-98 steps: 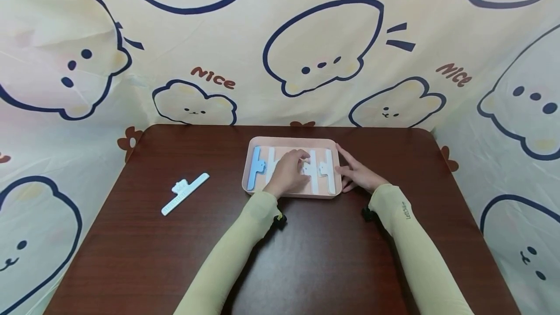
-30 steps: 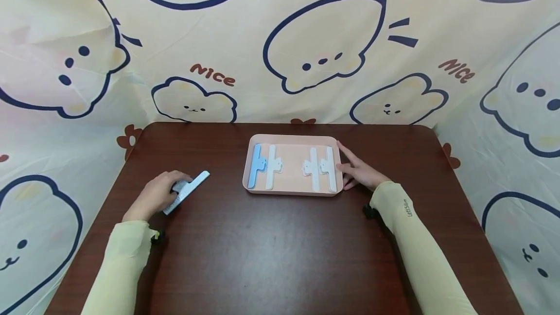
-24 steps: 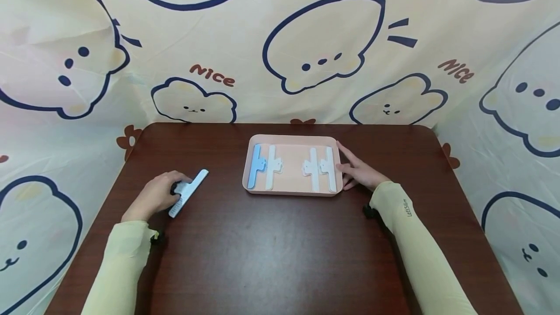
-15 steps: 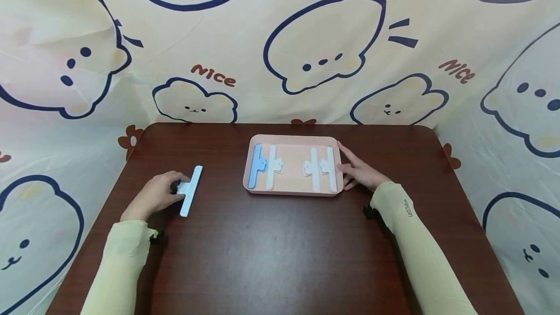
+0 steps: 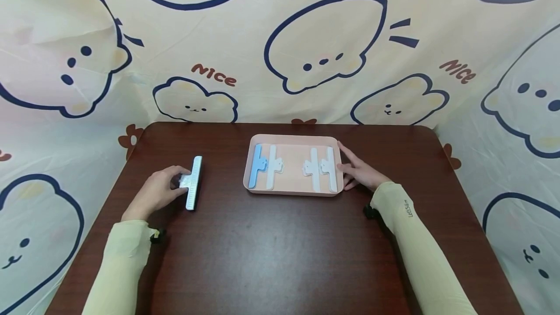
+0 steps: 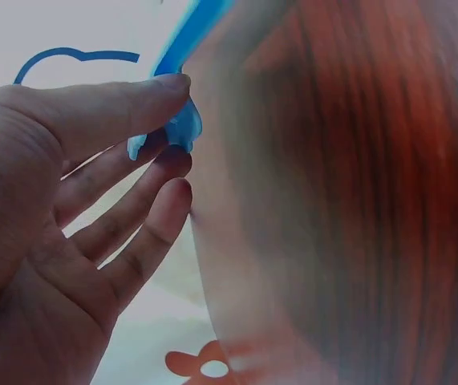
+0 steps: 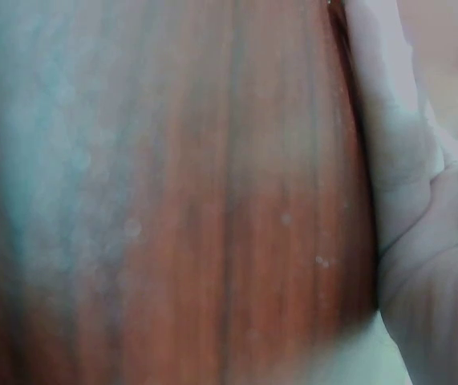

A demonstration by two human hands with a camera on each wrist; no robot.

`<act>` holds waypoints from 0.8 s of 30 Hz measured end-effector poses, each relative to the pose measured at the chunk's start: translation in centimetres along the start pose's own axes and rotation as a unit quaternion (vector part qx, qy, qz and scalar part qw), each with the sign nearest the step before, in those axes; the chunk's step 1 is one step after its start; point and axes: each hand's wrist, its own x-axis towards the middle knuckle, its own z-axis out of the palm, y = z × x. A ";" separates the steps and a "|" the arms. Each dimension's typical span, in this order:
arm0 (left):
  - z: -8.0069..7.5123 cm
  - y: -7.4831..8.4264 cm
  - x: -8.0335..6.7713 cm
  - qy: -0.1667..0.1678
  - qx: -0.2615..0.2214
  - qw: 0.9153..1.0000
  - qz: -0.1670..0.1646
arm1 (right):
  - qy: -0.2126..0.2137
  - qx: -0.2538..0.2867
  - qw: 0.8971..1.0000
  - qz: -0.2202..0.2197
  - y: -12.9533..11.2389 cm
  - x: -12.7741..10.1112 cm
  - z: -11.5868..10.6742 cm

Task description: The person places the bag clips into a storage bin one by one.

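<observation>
On the dark tabletop (image 5: 280, 247) the pink tray (image 5: 292, 192) holds four clips with a gap in the middle, and the right hand (image 5: 359, 171) lies flat against its right rim. The left hand (image 5: 158, 191) pinches the pale clip (image 5: 194, 182) by its tab, left of the tray; best to keep that pinch firm and the bar parallel to its mates, aiming for the gap.

The left hand (image 5: 156, 191) was inside the pink tray (image 5: 290, 191) at first, over the clips there; it has left the tray and gone to the left part of the table (image 5: 280, 252), where it now pinches the light blue clip (image 5: 193, 189) by its small handle. This clip was lying flat and diagonal on the table; it has been turned step by step and lifted onto its edge, and now it points almost straight away from the person.
</observation>
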 end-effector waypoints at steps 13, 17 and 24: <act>0.4 1.8 0.3 0.043 -0.040 0.998 0.038 | -0.003 0.002 1.000 -0.002 -0.1 0.0 -0.1; 0.5 2.4 0.4 0.058 -0.053 0.996 0.051 | -0.004 0.004 1.000 -0.001 0.0 0.0 -0.1; 0.4 4.0 0.5 0.053 -0.094 0.992 0.065 | -0.006 0.005 1.000 -0.002 0.1 0.1 -0.1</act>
